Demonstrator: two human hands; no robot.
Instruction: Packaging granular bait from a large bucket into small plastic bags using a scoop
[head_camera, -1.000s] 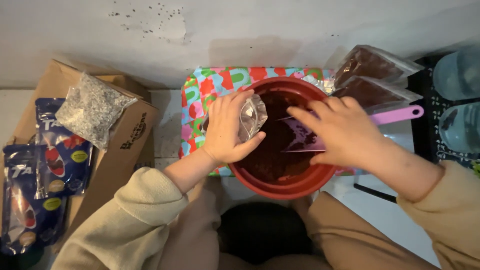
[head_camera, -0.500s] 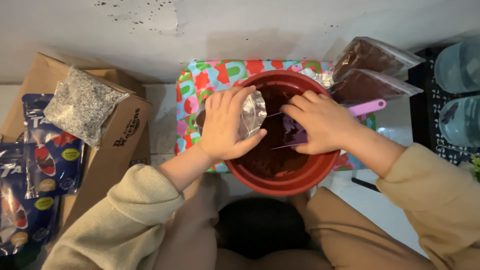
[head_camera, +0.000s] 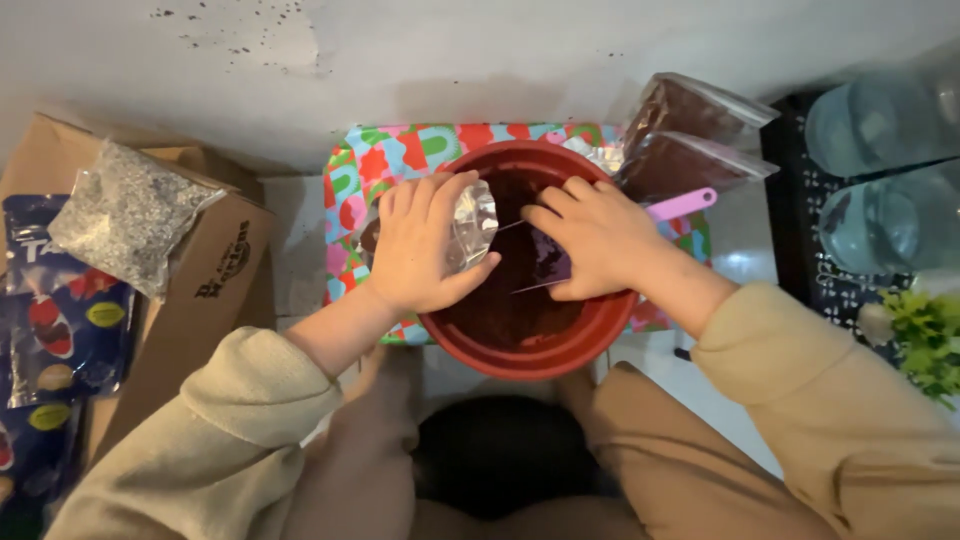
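Observation:
A round red bowl (head_camera: 560, 352) of dark brown soil stands on a colourful patterned tray (head_camera: 380, 160). Over the bowl my left hand (head_camera: 420, 245) grips one side of a small clear plastic bag (head_camera: 475, 218). My right hand (head_camera: 590, 235) is closed on the bag's other side, just above the soil, and covers most of a pink-handled scoop (head_camera: 680, 205) that sticks out to the right past the rim.
Two clear bags of dark soil (head_camera: 690, 135) lean at the tray's back right. A cardboard box (head_camera: 190, 290) on the left carries a bag of grey gravel (head_camera: 125, 215); blue printed packets (head_camera: 55, 320) lie beside it. Water bottles (head_camera: 880, 170) and a green plant (head_camera: 925, 335) stand right.
Both hands and the bag have stayed over the bowl. My right hand has drawn in closer to the left one, and the view has shifted slightly.

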